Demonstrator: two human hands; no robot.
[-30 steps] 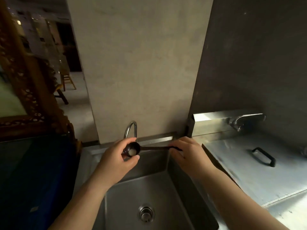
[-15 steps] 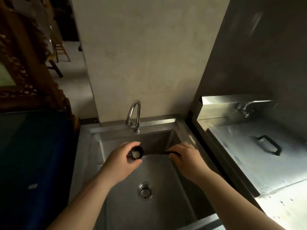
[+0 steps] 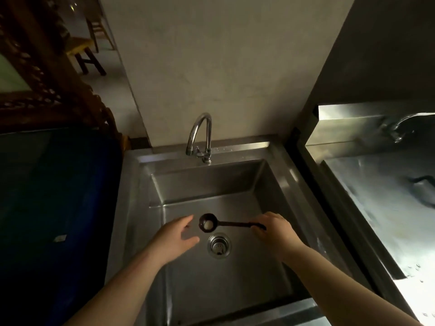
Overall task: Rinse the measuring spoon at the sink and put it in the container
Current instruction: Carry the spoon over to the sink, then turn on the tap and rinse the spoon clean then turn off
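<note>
- Sink (image 3: 277,184): a square steel basin in the middle of the scene, seen from above, with a round drain (image 3: 219,245) in its floor.
- Tap (image 3: 200,137): a curved chrome spout on the far rim of the sink, arching toward the basin; no water stream can be seen.
- Measuring spoon (image 3: 226,224): a dark spoon with a small round bowl and a straight thin handle, held level over the basin, above and just on the far side of the drain. The bowl points left and faces up; a pale patch shows inside it, and what it is cannot be told.
- Right hand (image 3: 274,229): reaches in from the near right; its fingers (image 3: 257,230) pinch the right end of the spoon handle, and the other fingers curl in behind.
- Left hand (image 3: 175,238): reaches in from the near left, palm turned toward the spoon bowl, fingers spread and loosely extended. It sits just beside the bowl and holds nothing; whether a fingertip touches the bowl cannot be told.
- Both forearms are bare and enter from the near edge.
- Steel tabletop (image 3: 388,220): to the right of the sink, bright with reflected light near the right edge; a dark handle (image 3: 423,181) lies on it, blurred.
- Wall (image 3: 223,67): a plain pale panel rises behind the tap.
- Blue surface (image 3: 58,196): a dark area to the left of the sink, in shadow.
- Wooden stool (image 3: 87,55): stands on the floor at the far left.
</note>
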